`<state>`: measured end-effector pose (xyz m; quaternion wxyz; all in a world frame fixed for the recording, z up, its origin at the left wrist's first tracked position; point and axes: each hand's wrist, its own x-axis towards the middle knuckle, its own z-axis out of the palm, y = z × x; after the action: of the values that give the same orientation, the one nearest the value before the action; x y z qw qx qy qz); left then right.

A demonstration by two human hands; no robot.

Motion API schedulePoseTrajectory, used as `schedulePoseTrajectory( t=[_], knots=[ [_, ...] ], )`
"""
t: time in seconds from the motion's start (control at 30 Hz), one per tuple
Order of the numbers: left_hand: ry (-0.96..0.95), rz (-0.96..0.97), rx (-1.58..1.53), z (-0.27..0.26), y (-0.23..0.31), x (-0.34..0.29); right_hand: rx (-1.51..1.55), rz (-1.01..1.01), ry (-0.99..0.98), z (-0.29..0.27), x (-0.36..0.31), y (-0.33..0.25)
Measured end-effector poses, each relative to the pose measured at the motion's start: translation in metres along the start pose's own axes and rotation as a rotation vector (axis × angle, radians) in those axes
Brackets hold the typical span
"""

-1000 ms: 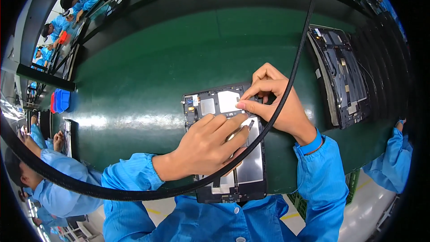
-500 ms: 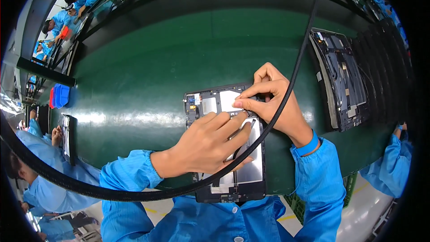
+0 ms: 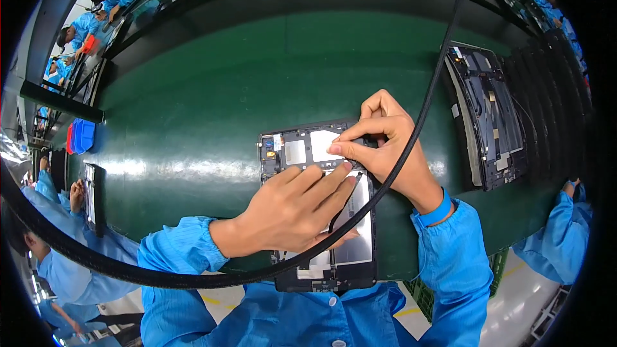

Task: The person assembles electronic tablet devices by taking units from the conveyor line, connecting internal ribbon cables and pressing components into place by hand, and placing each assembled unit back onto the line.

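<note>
An opened tablet [image 3: 360,250] lies on the green work surface before me, its black frame, silver plates and dark ribbon cable exposed. My left hand [image 3: 289,209] rests across its middle, fingers stretched out and slightly apart. Its index fingertip touches the tablet near the right end of the white plate [image 3: 323,144]; the thumb is hidden. Over that plate, my right hand [image 3: 379,144] pinches thumb and index finger together. Whatever sits between those fingertips is too small to make out. A blue band [image 3: 440,209] circles the right wrist.
A black braided cable [image 3: 427,109] hangs across the view, in front of my right forearm and the tablet. Rightward stands a stack of opened tablets [image 3: 491,109] beside black ribbed trays [image 3: 546,103]. Blue and red bins [image 3: 83,136] are at the left edge, near co-workers in blue.
The whole scene shifts slightly left in view. My right pinch stays over the white plate, and my left hand keeps nearly the same pose on the tablet.
</note>
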<state>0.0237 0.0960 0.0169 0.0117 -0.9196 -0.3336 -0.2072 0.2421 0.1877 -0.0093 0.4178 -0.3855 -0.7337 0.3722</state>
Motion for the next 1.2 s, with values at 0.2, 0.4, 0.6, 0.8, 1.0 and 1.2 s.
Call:
schedulePoseTrajectory(
  t=[0.2, 0.4, 0.6, 0.8, 1.0, 1.2],
  knots=[
    [0.064, -0.004, -0.127, 0.003, -0.010, 0.007, 0.001, 0.019, -0.095, -0.004, 0.000, -0.001],
    [0.061, -0.020, -0.131, 0.001, -0.008, 0.006, 0.074, 0.038, -0.367, -0.030, 0.003, -0.013],
    [0.058, -0.042, -0.168, 0.003, -0.005, 0.004, 0.057, 0.104, -0.453, -0.035, 0.006, -0.014],
    [0.098, -0.036, -0.181, 0.005, -0.005, 0.003, 0.040, 0.155, -0.471, -0.036, 0.007, -0.023],
    [0.089, -0.022, -0.147, 0.008, -0.006, 0.000, 0.051, 0.220, -0.497, -0.036, 0.010, -0.023],
    [0.103, -0.029, -0.187, 0.008, -0.006, 0.000, 0.063, 0.262, -0.486, -0.034, 0.011, -0.026]
  ],
)
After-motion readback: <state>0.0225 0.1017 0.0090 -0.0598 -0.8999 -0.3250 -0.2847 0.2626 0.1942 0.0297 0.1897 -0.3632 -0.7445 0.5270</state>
